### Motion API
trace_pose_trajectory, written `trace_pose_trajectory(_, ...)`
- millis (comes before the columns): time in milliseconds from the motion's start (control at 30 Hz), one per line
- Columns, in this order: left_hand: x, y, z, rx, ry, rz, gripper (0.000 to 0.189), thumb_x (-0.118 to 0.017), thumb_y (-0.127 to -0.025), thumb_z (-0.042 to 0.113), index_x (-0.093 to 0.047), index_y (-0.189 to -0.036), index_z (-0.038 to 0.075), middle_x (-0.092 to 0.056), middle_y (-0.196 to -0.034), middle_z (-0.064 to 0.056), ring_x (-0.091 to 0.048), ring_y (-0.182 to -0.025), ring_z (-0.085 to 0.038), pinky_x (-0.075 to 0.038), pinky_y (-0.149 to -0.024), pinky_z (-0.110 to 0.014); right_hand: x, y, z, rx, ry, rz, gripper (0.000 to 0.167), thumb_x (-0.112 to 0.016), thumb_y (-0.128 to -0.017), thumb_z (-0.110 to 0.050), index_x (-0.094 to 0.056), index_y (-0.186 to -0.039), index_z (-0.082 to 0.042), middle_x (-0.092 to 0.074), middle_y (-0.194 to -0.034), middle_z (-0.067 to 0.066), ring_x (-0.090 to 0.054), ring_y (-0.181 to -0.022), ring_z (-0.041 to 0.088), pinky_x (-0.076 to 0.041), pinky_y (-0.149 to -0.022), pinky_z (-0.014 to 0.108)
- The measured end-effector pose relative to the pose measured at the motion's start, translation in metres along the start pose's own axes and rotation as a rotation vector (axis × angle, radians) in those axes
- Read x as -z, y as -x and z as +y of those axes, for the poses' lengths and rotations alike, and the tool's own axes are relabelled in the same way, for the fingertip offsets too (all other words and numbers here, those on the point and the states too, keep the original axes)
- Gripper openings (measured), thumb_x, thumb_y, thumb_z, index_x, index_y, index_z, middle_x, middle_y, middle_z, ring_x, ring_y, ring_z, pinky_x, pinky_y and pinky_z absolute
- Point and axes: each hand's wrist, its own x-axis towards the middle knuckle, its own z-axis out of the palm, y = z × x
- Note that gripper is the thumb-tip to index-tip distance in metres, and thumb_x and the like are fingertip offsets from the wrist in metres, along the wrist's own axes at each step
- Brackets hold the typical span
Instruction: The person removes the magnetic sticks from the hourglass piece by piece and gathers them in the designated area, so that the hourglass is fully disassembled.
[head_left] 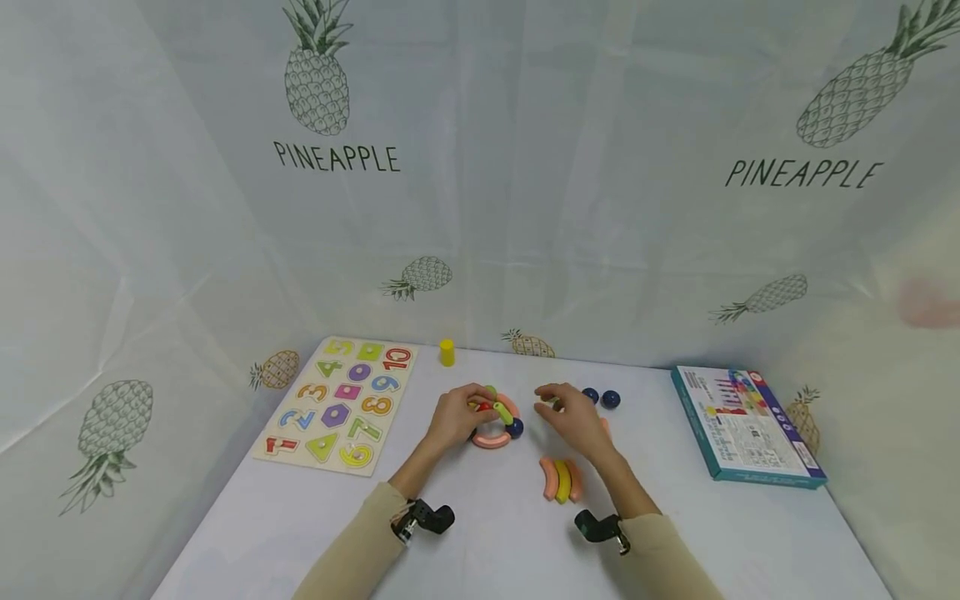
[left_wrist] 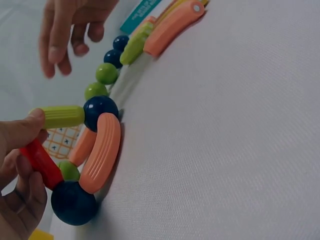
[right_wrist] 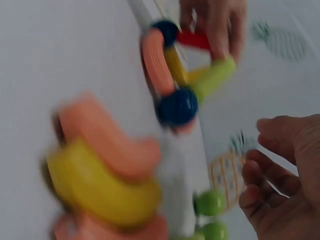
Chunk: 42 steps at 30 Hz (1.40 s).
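My left hand [head_left: 454,414] pinches a green ribbed rod [left_wrist: 64,116] and a red rod [left_wrist: 42,162] between thumb and fingers. Each rod rises from a navy ball, the green one from the far ball [left_wrist: 97,111], the red one from the near ball [left_wrist: 74,202]. A curved orange rod [left_wrist: 102,152] joins these balls as part of a ring lying on the table. To the right of the ring, my right hand [head_left: 572,417] hovers with loosely bent fingers, nothing between them. Green balls [right_wrist: 210,202] lie near it.
Two curved orange rods with a yellow one [head_left: 562,481] between them lie in front. Loose navy balls [head_left: 611,400] sit behind my right hand. A number puzzle board [head_left: 292,454] is at left, a yellow cylinder [head_left: 447,352] at the back, a flat box [head_left: 750,429] at right.
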Motion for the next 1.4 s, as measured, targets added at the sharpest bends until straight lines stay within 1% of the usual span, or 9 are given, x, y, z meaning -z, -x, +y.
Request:
trace_pose_trajectory(133, 0.0, -0.002, 0.0, -0.043, -0.023, 0.007, 0.028, -0.086, -0.081, 0.027, -0.075, -0.105, 0.016, -0.077, -0.099, 0.001, -0.07, -0.094, -0.019, -0.05, -0.072, -0.031, -0.02, -0.003, -0.021, 0.007, 0.001, -0.159, 0.033, -0.072, -0.095, -0.021, -0.069, -0.125, -0.009, -0.069, -0.113, 0.007, -0.063, -0.085, 0.014, -0.052, -0.066, 0.028)
trace_pose_trajectory(200, 0.001, -0.003, -0.001, -0.058, -0.023, 0.007, 0.029, -0.086, -0.081, 0.026, -0.075, -0.106, 0.015, -0.077, -0.1, -0.001, -0.071, -0.097, -0.021, -0.052, -0.074, -0.032, -0.026, -0.005, -0.025, -0.003, 0.007, -0.194, 0.031, -0.072, -0.095, -0.019, -0.069, -0.124, -0.009, -0.069, -0.11, 0.005, -0.063, -0.084, 0.013, -0.053, -0.068, 0.029)
trace_pose_trajectory(333, 0.004, -0.003, -0.003, -0.044, -0.033, -0.016, 0.029, -0.086, -0.081, 0.023, -0.074, -0.107, 0.013, -0.076, -0.102, -0.003, -0.071, -0.094, -0.02, -0.053, -0.074, -0.032, -0.035, -0.009, -0.028, 0.0, 0.025, -0.224, 0.03, -0.074, -0.093, -0.015, -0.069, -0.121, -0.009, -0.069, -0.104, 0.003, -0.064, -0.086, 0.014, -0.055, -0.074, 0.033)
trace_pose_trajectory(533, 0.006, -0.002, -0.008, -0.034, -0.079, -0.065, 0.03, -0.085, -0.082, 0.023, -0.075, -0.109, 0.012, -0.075, -0.101, -0.003, -0.065, -0.084, -0.014, -0.051, -0.07, -0.029, -0.043, -0.012, -0.031, 0.037, 0.09, -0.233, 0.04, -0.076, -0.09, -0.014, -0.067, -0.128, -0.009, -0.068, -0.102, 0.005, -0.064, -0.088, 0.018, -0.056, -0.076, 0.035)
trace_pose_trajectory(733, 0.006, -0.002, -0.01, -0.036, -0.091, -0.074, 0.028, -0.085, -0.082, 0.022, -0.076, -0.107, 0.012, -0.074, -0.095, -0.001, -0.058, -0.076, -0.01, -0.048, -0.066, -0.027, -0.048, -0.014, -0.032, 0.046, 0.131, -0.226, 0.029, -0.076, -0.09, -0.015, -0.069, -0.118, -0.009, -0.07, -0.104, 0.005, -0.066, -0.091, 0.019, -0.056, -0.076, 0.034)
trace_pose_trajectory(900, 0.006, -0.001, -0.01, -0.032, -0.102, -0.07, 0.025, -0.085, -0.082, 0.023, -0.077, -0.105, 0.013, -0.074, -0.093, 0.001, -0.058, -0.076, -0.01, -0.047, -0.067, -0.028, -0.049, -0.014, -0.032, 0.05, 0.149, -0.207, 0.028, -0.075, -0.091, -0.016, -0.068, -0.118, -0.012, -0.07, -0.102, 0.004, -0.065, -0.086, 0.016, -0.055, -0.07, 0.03)
trace_pose_trajectory(1000, 0.005, -0.002, -0.011, -0.03, -0.102, -0.073, 0.023, -0.084, -0.083, 0.024, -0.077, -0.103, 0.015, -0.074, -0.093, 0.002, -0.059, -0.078, -0.01, -0.048, -0.068, -0.03, -0.048, -0.013, -0.032, 0.041, 0.154, -0.188, 0.032, -0.073, -0.091, -0.013, -0.066, -0.122, -0.011, -0.068, -0.1, 0.003, -0.061, -0.082, 0.014, -0.053, -0.067, 0.028)
trace_pose_trajectory(1133, 0.005, -0.002, -0.01, -0.025, -0.088, -0.07, 0.021, -0.084, -0.084, 0.023, -0.077, -0.102, 0.016, -0.073, -0.092, 0.002, -0.06, -0.079, -0.01, -0.049, -0.07, -0.031, -0.047, -0.013, -0.031, 0.014, 0.136, -0.165, 0.035, -0.072, -0.09, -0.011, -0.066, -0.124, -0.01, -0.066, -0.101, 0.003, -0.061, -0.082, 0.014, -0.053, -0.067, 0.028)
trace_pose_trajectory(1400, 0.007, -0.003, -0.007, -0.029, -0.089, -0.071, 0.022, -0.084, -0.084, 0.023, -0.077, -0.103, 0.016, -0.071, -0.086, 0.003, -0.054, -0.069, -0.01, -0.043, -0.06, -0.026, -0.042, -0.014, -0.03, -0.009, 0.101, -0.178, 0.032, -0.072, -0.092, -0.015, -0.067, -0.123, -0.009, -0.067, -0.107, 0.005, -0.064, -0.089, 0.016, -0.056, -0.07, 0.029)
